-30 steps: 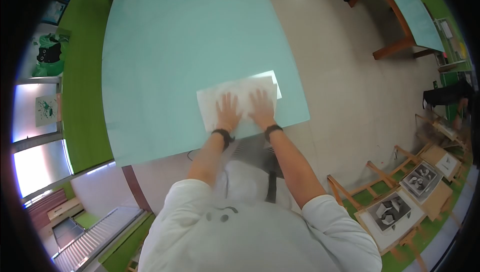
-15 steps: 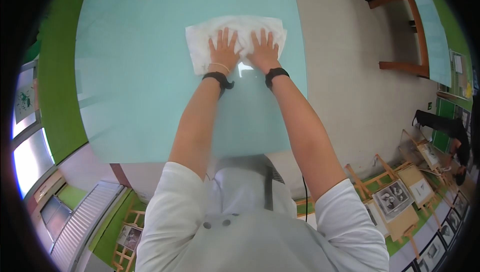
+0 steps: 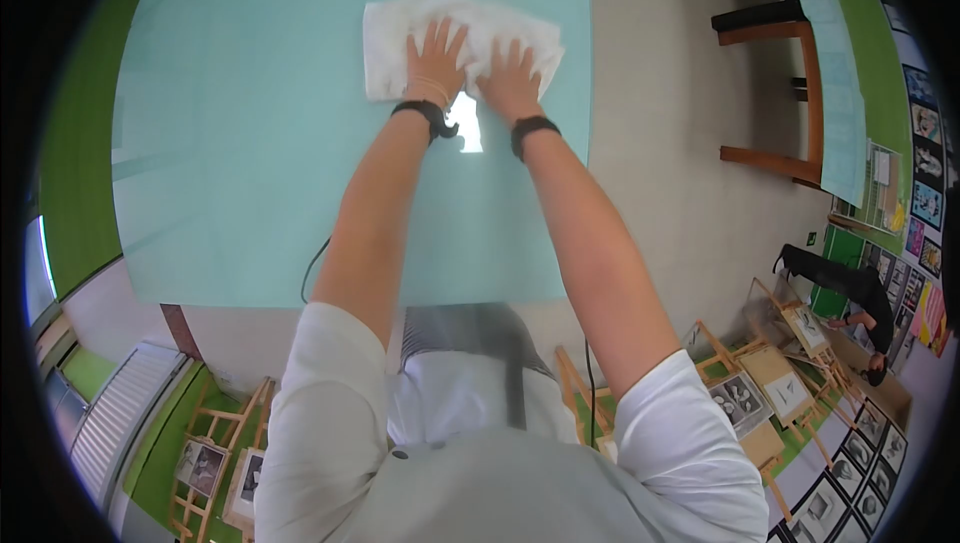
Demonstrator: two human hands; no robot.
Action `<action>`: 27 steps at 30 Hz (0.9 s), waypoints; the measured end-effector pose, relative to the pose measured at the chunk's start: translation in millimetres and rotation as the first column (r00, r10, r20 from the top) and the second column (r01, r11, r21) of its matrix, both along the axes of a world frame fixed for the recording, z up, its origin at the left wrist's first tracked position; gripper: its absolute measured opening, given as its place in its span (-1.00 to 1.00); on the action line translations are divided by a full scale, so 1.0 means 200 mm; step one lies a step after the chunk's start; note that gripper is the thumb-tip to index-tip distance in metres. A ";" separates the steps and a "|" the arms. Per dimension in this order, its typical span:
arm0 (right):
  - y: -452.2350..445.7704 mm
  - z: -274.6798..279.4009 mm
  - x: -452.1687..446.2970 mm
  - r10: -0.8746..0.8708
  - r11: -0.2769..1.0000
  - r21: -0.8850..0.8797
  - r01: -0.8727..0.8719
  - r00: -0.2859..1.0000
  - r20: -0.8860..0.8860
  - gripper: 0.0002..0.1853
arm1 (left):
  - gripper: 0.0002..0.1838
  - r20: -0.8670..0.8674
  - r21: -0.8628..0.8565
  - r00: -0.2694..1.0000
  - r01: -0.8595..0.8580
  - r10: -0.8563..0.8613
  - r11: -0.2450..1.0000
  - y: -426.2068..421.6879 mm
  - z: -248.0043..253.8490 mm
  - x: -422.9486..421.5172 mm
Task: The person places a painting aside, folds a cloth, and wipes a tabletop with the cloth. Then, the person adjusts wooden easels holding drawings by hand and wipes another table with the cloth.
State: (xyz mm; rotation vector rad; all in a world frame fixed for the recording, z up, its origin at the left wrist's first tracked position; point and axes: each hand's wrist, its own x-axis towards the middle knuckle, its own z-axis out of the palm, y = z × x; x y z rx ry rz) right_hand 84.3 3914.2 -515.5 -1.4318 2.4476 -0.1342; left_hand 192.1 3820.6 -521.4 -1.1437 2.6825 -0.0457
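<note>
White cloth (image 3: pixel 480 31) on teal counter (image 3: pixel 250 143), beneath left hand (image 3: pixel 435 65) and right hand (image 3: pixel 512 81); long axis roughly nine to three o'clock. Both hands flat, fingers spread, no grip. Left farther toward twelve; right nearer cloth's three-o'clock edge.

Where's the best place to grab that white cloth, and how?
Probably the left edge of the white cloth: come in from the left and pinch it. The cloth lies spread on the table, and that edge sticks out past the left hand, while the right hand rests towards the other end.
</note>
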 end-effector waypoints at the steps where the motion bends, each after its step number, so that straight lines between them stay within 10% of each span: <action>1: 0.07 0.01 0.03 0.032 0.999 0.004 -0.032 0.999 -0.029 -0.19 | -0.27 0.006 0.007 1.000 -0.027 0.027 1.000 0.06 0.02 0.01; 27: 2.81 0.31 0.21 0.263 0.955 -0.175 -0.239 0.955 0.134 -0.18 | -0.15 0.182 0.171 0.971 -0.187 0.156 0.967 2.74 0.27 0.32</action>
